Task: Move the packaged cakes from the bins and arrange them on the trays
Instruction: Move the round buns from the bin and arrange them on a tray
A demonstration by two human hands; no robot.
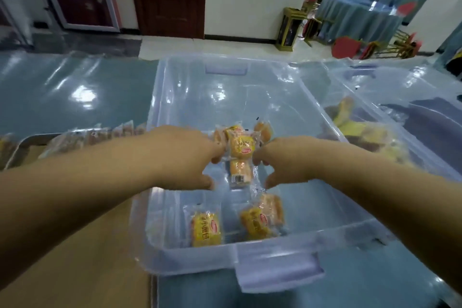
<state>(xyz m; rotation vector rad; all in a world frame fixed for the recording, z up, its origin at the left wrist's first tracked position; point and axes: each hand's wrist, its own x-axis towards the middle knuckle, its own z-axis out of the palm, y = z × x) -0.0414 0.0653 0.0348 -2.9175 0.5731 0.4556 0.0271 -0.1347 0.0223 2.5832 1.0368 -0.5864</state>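
With a row of cakes (95, 134) lining the tray's (23, 141) far edge, left hand (190, 155) and right hand (282, 160) clutch a clump (241, 149) mid-bin (275, 254), while more packets (206, 229) wait by its near rim.

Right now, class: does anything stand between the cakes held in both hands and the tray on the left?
Only the bin's left wall lies between the held cakes and the tray; the left hand and right hand must carry them over its rim. Nothing else visible blocks the way.
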